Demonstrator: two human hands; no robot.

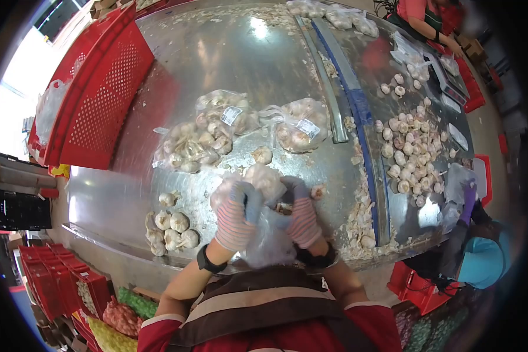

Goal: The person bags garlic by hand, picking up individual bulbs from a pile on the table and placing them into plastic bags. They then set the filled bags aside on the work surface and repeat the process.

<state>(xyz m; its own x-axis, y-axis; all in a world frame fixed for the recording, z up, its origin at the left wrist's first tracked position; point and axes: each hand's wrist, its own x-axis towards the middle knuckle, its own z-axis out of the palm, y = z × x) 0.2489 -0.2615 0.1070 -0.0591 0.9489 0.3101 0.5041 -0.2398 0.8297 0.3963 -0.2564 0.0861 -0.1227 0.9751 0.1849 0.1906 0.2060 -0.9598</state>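
Note:
Both of my hands wear striped work gloves with grey fingertips. My left hand (239, 216) and my right hand (300, 212) close on a clear plastic bag (268, 242) near the table's front edge. Pale garlic bulbs show through its far end, and the loose plastic hangs toward my apron. The fingertips are partly hidden in the film. One loose garlic bulb (262, 155) lies beyond the bag, and a small one (318, 192) rests right of my right hand. Several loose bulbs (179, 222) are grouped to the left.
Labelled bags of garlic (302, 124) lie farther up the metal table (229, 56). At left stands a red crate (108, 88). A blue-edged divider (358, 105) separates a garlic pile (413, 149) at right. Two co-workers are on the right, near a scale (449, 82) and bags.

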